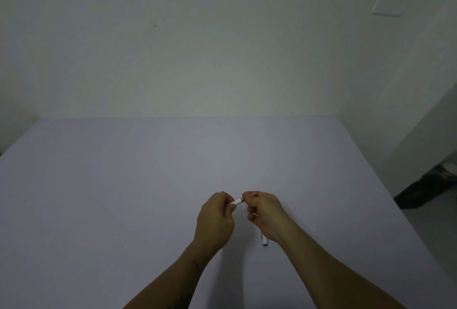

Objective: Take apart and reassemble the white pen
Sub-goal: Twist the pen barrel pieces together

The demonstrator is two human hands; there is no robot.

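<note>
Above the pale table (123, 197), both hands meet over its near middle. My left hand (214, 219) is closed around a short white pen part (237, 201), whose end sticks out toward the right. My right hand (264, 214) pinches that end with its fingertips. A thin white piece shows at the top of the right fist and between its fingers. Below the right wrist, another white pen piece (264, 241) with a dark tip pokes out near the tabletop; whether it lies there or is held is hidden by the hand.
A plain wall rises behind the table's far edge, with a white wall plate (392, 3) at upper right. A dark object (425, 188) sits on the floor past the table's right edge.
</note>
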